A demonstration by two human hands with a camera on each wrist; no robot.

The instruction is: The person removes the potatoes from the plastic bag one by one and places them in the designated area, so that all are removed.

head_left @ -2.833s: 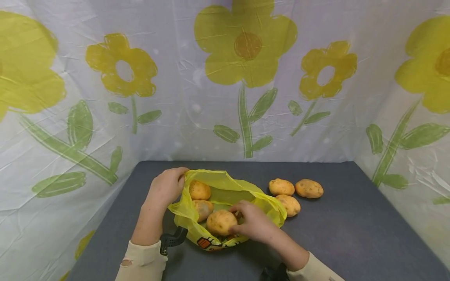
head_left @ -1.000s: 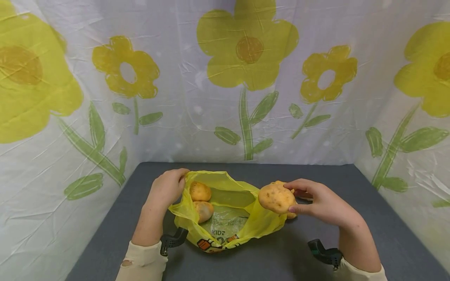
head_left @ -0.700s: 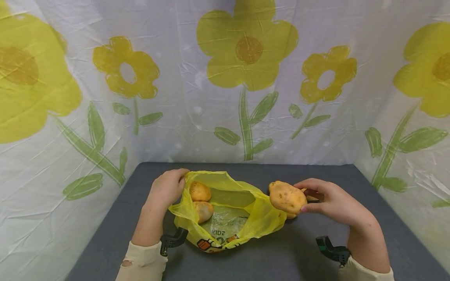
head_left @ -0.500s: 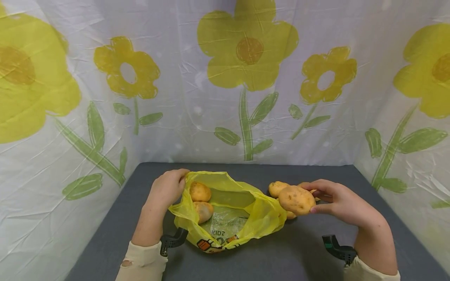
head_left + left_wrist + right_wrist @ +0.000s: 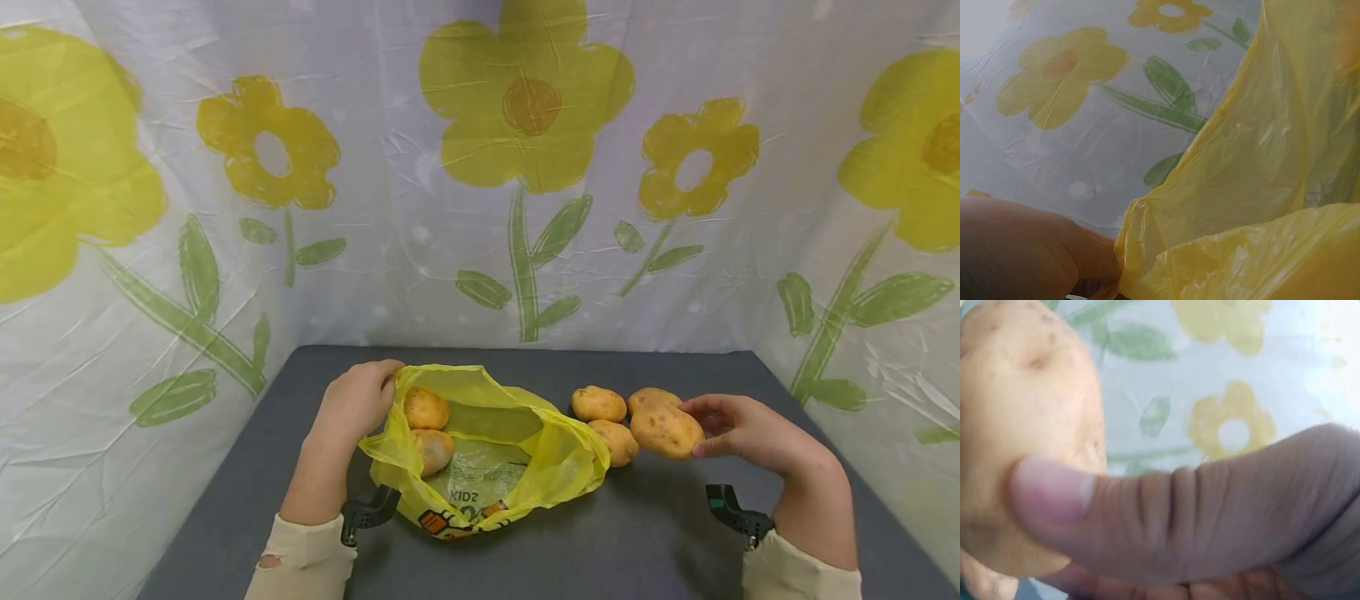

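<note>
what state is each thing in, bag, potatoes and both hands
Yellow bag: open at the mouth
Two bagged potatoes: lying inside, unheld
Three loose potatoes: beside the bag on the table, one partly hidden
Held potato: gripped, table contact unclear
Left hand: gripping the bag's rim
Right hand: pinching the held potato

Yellow bag (image 5: 566, 467); 6 tan potatoes (image 5: 667, 432); yellow-flowered white backdrop (image 5: 390, 275).

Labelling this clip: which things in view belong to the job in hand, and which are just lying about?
Job:
yellow bag, edge held by left hand
two potatoes inside it
potato in right hand
three potatoes beside the bag, probably

Surroundings, nothing loose:
dark table
flowered sheet
black wrist devices
</note>
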